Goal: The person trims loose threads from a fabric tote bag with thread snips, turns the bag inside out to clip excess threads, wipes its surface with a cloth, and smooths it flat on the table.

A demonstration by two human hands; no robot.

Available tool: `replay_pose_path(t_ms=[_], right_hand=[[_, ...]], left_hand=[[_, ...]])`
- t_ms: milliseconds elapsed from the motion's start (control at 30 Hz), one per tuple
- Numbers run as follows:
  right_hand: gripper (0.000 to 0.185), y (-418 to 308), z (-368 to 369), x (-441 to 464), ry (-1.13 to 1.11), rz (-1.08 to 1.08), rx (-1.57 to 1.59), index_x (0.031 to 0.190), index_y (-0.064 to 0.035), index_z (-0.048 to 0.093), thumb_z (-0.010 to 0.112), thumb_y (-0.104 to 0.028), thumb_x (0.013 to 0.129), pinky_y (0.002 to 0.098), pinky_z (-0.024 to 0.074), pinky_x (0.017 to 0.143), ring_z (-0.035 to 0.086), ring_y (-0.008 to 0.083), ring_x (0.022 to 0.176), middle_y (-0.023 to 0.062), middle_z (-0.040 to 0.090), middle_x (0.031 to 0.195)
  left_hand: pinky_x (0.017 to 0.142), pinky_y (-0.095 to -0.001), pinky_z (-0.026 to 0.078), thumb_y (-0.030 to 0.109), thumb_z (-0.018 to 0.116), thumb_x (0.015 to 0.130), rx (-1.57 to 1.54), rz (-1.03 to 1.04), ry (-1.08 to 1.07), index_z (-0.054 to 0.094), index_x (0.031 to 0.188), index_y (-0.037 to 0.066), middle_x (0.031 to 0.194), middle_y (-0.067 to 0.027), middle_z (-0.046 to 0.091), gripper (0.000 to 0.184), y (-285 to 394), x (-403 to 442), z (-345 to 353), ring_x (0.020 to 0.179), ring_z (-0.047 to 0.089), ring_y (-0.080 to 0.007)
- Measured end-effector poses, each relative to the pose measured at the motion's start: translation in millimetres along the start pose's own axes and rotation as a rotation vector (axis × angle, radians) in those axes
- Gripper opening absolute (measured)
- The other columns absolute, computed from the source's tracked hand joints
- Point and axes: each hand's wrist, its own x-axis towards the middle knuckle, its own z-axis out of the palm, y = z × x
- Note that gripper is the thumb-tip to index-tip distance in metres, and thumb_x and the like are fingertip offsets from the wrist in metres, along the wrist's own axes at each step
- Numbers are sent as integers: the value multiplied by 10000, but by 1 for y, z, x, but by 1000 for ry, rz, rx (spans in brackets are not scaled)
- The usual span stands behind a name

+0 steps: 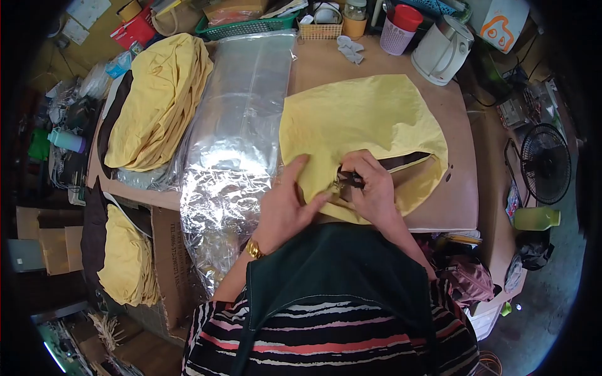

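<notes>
A yellow fabric piece (pixel 357 119) lies spread on the cardboard-covered table, with a dark strip (pixel 404 161) along the opening at its lower right. At its near edge, my left hand (pixel 290 200) pinches the yellow fabric between thumb and fingers. Just right of it, my right hand (pixel 371 188) has its fingers closed on the dark strip, beside a small metallic piece (pixel 337 185) that is too small to make out clearly. The two hands are close together.
Clear plastic sheets (pixel 241 106) lie left of the fabric. Yellow fabric stacks (pixel 157 100) sit farther left, another (pixel 125 257) lower down. A white kettle (pixel 442 50), a pink basket (pixel 397 36) and a green tray (pixel 251 27) stand at the back. A fan (pixel 545 163) is at right.
</notes>
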Motion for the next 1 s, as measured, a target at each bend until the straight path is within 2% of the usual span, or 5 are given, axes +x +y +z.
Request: replay_pose_path(t_ms=[67,167,400,500,1000], right_hand=[[120,4,1,1,31,-9,103,888,-4,611,661,66,804,244,463,634,569,155,634,69,616,818],[106,6,10,-4,-144,247,269,921,-2,588,653,15,840,265,472,662,587,167,697,112,610,800],[88,36,26,-12,-66,172,258,848,18,583,646,-30,885,238,437,693,506,91,724,17,577,744],[87,44,25,-12,-73,406,489,876,16,580,659,-7,849,267,438,652,544,154,699,98,578,757],[217,1,2,-7,-2,108,-76,1014,-36,624,709,-73,818,337,513,666,644,296,836,127,557,917]], left_hand=[[818,-308,486,198,790,792,102,-214,14,495,1264,36,1062,-156,583,580,5,1,-3,921,604,-242],[711,-342,507,147,806,731,346,758,293,580,1192,62,945,-129,653,521,-5,18,7,786,616,-284],[725,-300,517,43,766,777,169,380,-17,630,1133,40,968,-106,665,382,-48,33,17,871,654,-212],[720,-272,511,20,757,787,68,273,-66,667,1089,18,964,-82,664,316,-50,33,18,857,646,-154],[620,-257,482,167,664,920,62,39,-113,629,875,8,721,-47,671,169,-54,39,20,665,606,-97]])
